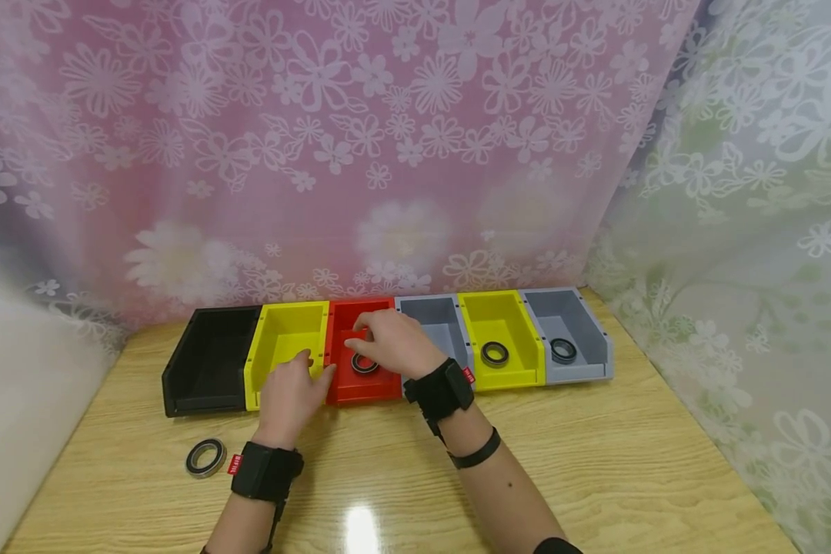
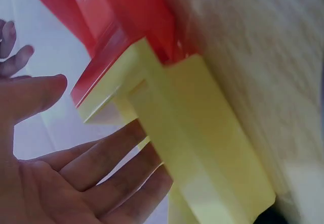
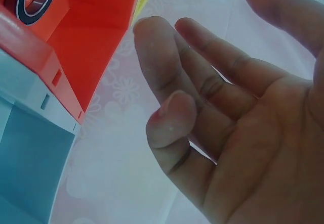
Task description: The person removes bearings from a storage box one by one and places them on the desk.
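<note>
My right hand is above the red bin, its fingers loosely bent with nothing between them. A bearing lies in that bin, partly covered by the hand; the right wrist view also shows the black-sealed bearing there. My left hand is at the front of the left yellow bin. In the left wrist view, the fingers of this left hand extend over the yellow lip, and the palm holds nothing. Another bearing lies on the table, left of my left wrist.
A black bin ends the row at the left. Right of the red bin are a grey bin, a yellow bin with a bearing, and another grey bin with a bearing. Floral curtains hang behind the wooden table.
</note>
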`<state>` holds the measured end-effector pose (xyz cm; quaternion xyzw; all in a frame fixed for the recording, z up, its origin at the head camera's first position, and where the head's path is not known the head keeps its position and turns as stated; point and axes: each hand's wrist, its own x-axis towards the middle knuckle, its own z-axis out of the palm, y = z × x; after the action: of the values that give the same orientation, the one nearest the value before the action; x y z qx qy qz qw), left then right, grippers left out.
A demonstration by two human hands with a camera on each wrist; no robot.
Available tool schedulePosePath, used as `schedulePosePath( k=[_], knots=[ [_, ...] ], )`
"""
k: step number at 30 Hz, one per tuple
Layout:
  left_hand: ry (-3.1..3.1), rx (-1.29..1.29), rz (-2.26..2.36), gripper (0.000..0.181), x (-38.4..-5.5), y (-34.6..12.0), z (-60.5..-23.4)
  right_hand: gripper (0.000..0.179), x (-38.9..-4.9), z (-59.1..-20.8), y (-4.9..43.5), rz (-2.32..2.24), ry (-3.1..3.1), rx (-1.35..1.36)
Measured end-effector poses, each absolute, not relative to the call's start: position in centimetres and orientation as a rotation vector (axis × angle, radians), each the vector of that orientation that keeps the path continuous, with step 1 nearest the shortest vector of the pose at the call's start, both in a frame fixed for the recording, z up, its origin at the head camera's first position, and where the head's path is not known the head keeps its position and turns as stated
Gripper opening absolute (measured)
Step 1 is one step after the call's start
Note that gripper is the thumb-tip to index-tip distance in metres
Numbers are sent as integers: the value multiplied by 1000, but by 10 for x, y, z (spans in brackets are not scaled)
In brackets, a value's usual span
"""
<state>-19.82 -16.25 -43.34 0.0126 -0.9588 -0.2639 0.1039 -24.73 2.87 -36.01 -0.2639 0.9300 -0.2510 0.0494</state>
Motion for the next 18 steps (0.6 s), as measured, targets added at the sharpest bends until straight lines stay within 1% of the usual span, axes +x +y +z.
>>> schedulePosePath(
  k=[5, 8, 18],
  knots=[
    [-2857, 45, -757, 41, -201, -158, -440, 41, -247, -359, 29, -755, 2841, -786],
    [-2874, 55, -754, 35, -203, -157, -442, 42, -246, -358, 29, -748, 2845, -781],
    [-2912, 89, -763, 35, -199, -156, -441, 42, -247, -363, 28, -742, 2849, -768]
  ],
)
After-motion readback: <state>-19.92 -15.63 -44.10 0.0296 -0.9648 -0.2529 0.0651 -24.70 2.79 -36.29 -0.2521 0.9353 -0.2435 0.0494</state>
